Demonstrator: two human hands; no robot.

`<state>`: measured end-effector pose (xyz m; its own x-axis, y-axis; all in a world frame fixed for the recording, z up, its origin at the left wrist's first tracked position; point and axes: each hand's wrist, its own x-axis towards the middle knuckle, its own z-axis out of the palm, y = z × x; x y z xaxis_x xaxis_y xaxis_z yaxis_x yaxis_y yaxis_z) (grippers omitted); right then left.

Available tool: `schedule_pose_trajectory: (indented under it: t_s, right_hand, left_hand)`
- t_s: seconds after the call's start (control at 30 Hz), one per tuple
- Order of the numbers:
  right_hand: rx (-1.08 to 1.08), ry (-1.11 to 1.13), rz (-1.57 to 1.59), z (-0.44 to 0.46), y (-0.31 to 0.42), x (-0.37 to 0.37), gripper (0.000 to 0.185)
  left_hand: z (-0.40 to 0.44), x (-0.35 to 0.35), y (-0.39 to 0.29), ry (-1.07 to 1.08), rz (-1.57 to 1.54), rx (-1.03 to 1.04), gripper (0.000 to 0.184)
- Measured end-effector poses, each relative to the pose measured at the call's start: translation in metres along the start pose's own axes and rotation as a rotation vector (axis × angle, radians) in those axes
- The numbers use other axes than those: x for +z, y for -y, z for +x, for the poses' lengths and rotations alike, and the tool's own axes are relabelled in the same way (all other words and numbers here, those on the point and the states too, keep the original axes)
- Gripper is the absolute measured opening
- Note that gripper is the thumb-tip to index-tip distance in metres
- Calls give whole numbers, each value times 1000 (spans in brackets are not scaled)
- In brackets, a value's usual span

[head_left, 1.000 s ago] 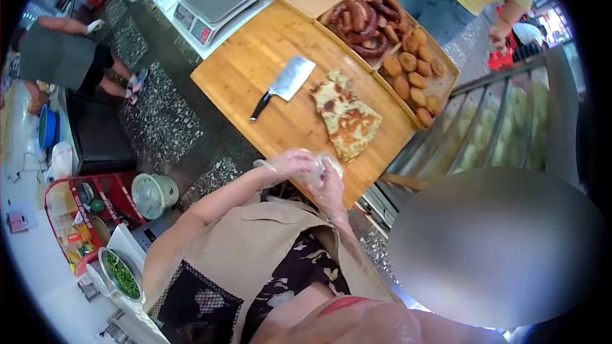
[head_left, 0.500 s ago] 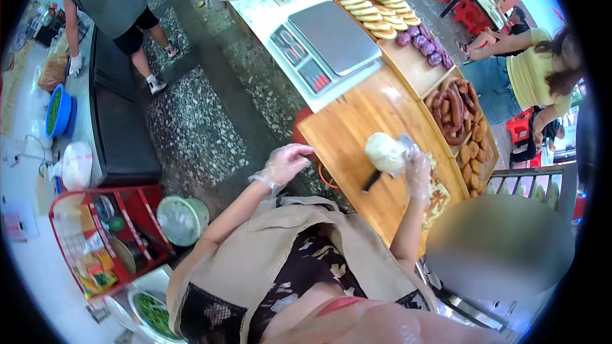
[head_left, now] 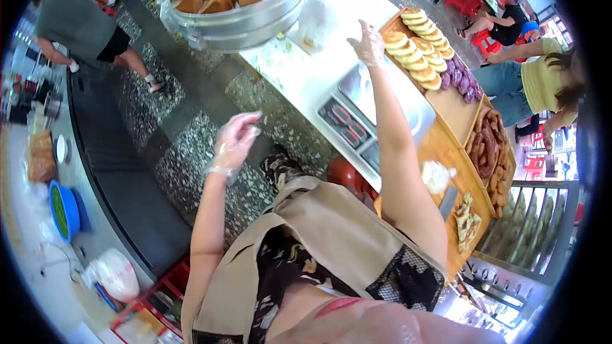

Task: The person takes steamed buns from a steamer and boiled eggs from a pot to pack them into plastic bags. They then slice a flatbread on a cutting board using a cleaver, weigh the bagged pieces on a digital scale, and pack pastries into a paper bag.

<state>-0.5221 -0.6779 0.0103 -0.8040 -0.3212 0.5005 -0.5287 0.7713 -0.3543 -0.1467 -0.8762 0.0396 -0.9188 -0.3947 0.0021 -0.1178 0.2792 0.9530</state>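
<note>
Head view — left hand (head_left: 234,143) above speckled floor (head_left: 191,169), right hand (head_left: 368,44) over white counter (head_left: 357,1) near round cakes (head_left: 415,64), both hands loosely spread

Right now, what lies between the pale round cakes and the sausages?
The head view shows purple pieces, then a bare stretch of tray, between the pale round cakes and the sausages.
</note>
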Motion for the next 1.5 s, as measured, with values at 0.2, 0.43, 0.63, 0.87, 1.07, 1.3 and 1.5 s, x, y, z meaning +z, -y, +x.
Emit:
schedule_pose_trajectory:
  t_s: [0.2,0.43,0.63,0.87,1.07,1.3,1.5]
  right_hand:
    - [132,-109,38,73,3,40,22]
    - [26,-338,-351,150,100,-26,22]
    - [135,-471,-576,216,216,-28,34]
    - [440,-541,-140,274,380,-15,32]
    - [359,-712,207,339,487,2,28]
    - [470,-965,1017,417,604,105,26]
    - [392,-515,989,475,640,179,25]
  left_hand:
    - [36,-177,106,-161,-27,-330,32]
    - [72,-324,216,-88,21,-799,32]
    - [268,-445,248,288,411,-57,31]
    - [472,-541,143,280,400,417,29]
    - [579,-510,47,319,191,922,53]
    - [680,-462,-22,300,-145,1000,106]
    - [778,-466,-28,212,-123,1154,92]
